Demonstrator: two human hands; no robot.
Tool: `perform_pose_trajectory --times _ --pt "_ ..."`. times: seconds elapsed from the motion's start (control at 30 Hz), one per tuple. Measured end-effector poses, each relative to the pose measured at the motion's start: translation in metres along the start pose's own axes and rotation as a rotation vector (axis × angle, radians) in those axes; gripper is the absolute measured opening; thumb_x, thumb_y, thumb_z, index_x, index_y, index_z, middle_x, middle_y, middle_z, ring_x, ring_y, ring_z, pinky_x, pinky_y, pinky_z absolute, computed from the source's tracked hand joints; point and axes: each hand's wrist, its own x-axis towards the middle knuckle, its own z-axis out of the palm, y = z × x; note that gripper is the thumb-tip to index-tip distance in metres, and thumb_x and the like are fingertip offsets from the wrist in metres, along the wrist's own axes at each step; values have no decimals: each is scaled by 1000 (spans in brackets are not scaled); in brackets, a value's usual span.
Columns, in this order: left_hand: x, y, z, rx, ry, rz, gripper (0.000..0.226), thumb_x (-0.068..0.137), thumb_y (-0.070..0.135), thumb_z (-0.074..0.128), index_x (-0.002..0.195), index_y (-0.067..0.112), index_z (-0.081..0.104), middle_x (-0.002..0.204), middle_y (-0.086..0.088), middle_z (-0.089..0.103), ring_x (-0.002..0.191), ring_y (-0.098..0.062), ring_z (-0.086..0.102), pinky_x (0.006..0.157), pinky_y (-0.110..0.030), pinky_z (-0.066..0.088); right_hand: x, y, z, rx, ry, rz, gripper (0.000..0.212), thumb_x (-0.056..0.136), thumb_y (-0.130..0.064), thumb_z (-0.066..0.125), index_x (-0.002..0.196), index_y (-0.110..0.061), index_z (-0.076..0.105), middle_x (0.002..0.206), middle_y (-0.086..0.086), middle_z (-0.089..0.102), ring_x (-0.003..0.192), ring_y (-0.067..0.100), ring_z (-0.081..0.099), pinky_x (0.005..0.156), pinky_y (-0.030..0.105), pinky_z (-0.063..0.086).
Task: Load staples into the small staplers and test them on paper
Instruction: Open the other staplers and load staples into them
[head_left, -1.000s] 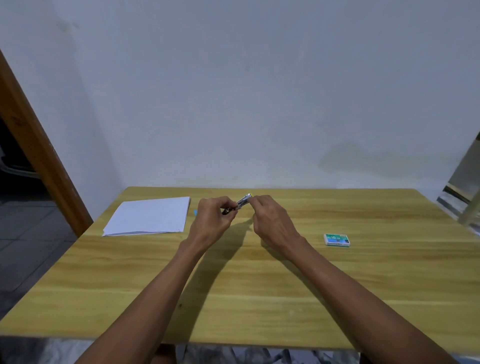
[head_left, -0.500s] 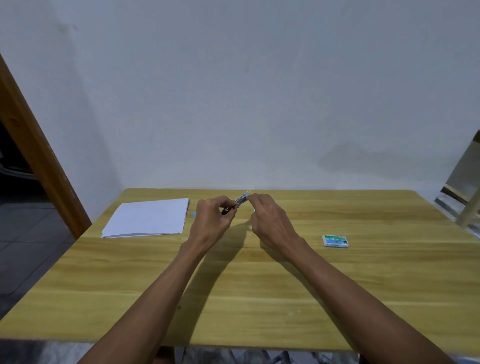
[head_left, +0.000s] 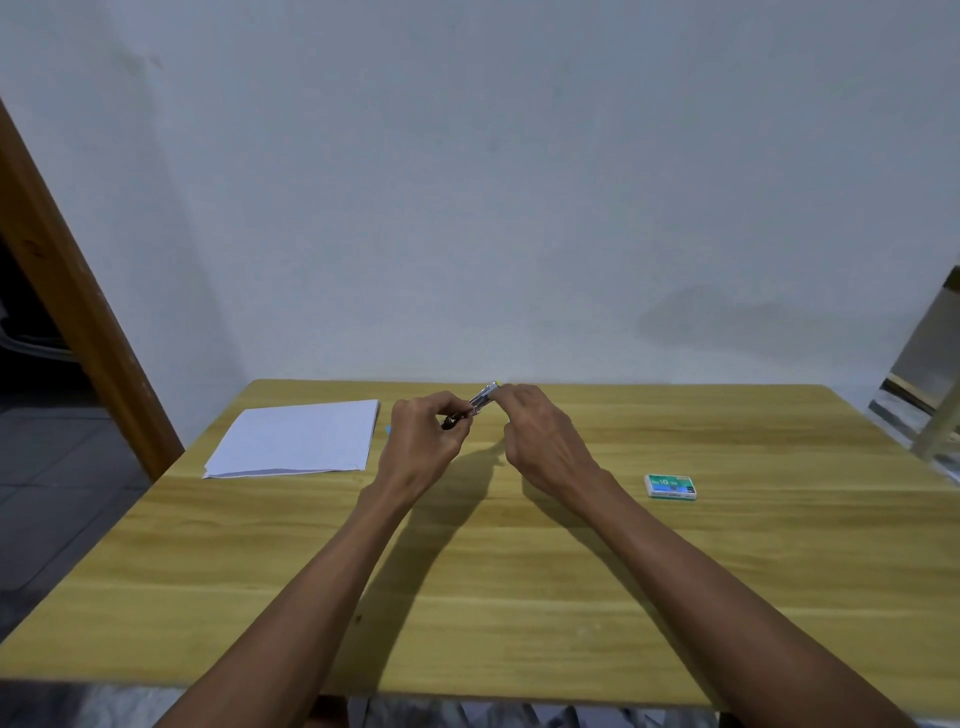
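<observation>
Person at the near edge of a wooden table (head_left: 519, 597), both bare forearms stretched out over it; hands meet above the far middle of the top, lifted clear of the wood, their shadow falling on the boards below.

Left hand (head_left: 421, 441) — fingers curled in, tips pinched on the lower, dark end of a small stapler (head_left: 475, 406); the stapler slants up and to the right, its metal part catching light.

Right hand (head_left: 540, 441) — fingers bent and drawn together, tips closed on the stapler's upper end, where a bit of yellow-green shows; whether a strip of staples is between the fingers, too small to tell.

Stack of white paper (head_left: 296, 439) lies flat at the far left of the table, well apart from the hands; a small blue thing (head_left: 387, 429) peeks out just beside its right edge, mostly hidden by the left hand — cannot say what it is.

Green and white staple box (head_left: 670, 487) lies flat on the right, apart from the right wrist; whether it is shut, cannot tell.
</observation>
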Motion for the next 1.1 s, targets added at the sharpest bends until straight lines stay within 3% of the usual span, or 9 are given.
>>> perform_pose_trajectory --times 0.07,0.27,0.4,0.5,0.6,0.7,0.8,0.93,1.1 --pt "-1 -1 0 -31 11 -14 8 82 4 74 86 11 77 74 12 69 63 4 62 59 -10 45 1 5 -2 51 -16 19 54 78 6 46 126 -16 58 124 4 61 116 21 54 73 35 52" --pt "-3 -1 7 -48 35 -20 8 82 5 73 84 12 75 75 6 71 73 -2 65 60 -8 44 2 0 1 -66 15 37 43 82 6 46 123 -6 56 117 9 60 108 26 57 58 28 38" --pt "0 0 13 -61 72 -61 7 79 8 75 81 14 74 74 10 72 73 -3 67 64 -16 50 2 -3 3 -169 -6 16 47 78 6 53 125 5 57 120 17 64 120 31 57 84 34 54" --pt "0 -4 13 -59 48 -66 8 79 8 75 80 15 74 74 10 71 73 -3 67 68 -21 54 1 -1 7 -240 -27 40 43 74 4 62 117 4 63 109 16 69 111 31 63 79 34 56" --pt "-6 -6 16 25 7 34 8 82 7 72 84 15 73 75 10 70 73 -5 67 65 -26 56 0 -5 7 -249 -61 25 40 83 1 53 122 3 60 112 15 67 114 30 58 76 38 53" --pt "-7 -7 15 -39 74 25 8 83 7 72 82 15 72 72 6 70 66 -7 63 60 -25 51 2 0 -2 5 -77 83 46 90 -2 43 134 -5 54 127 13 62 119 26 53 90 37 47" --pt "-4 -6 13 -240 127 -131 10 80 9 76 79 17 70 76 6 72 69 -11 67 63 -35 56 8 3 -15 257 44 221 46 92 -10 42 134 -18 57 110 11 68 98 24 60 86 32 45" --pt "-7 -7 16 -311 69 -79 10 82 9 77 86 16 71 87 5 75 78 -20 70 66 -48 57 12 -5 -19 443 82 315 38 98 -15 48 136 -13 55 128 5 64 114 16 61 100 31 47" --pt "-7 -13 15 -315 51 -99 14 81 7 77 85 18 70 80 3 74 74 -27 69 67 -52 55 10 2 -18 514 39 363 46 90 2 46 134 -10 53 128 5 64 119 11 59 100 32 50"
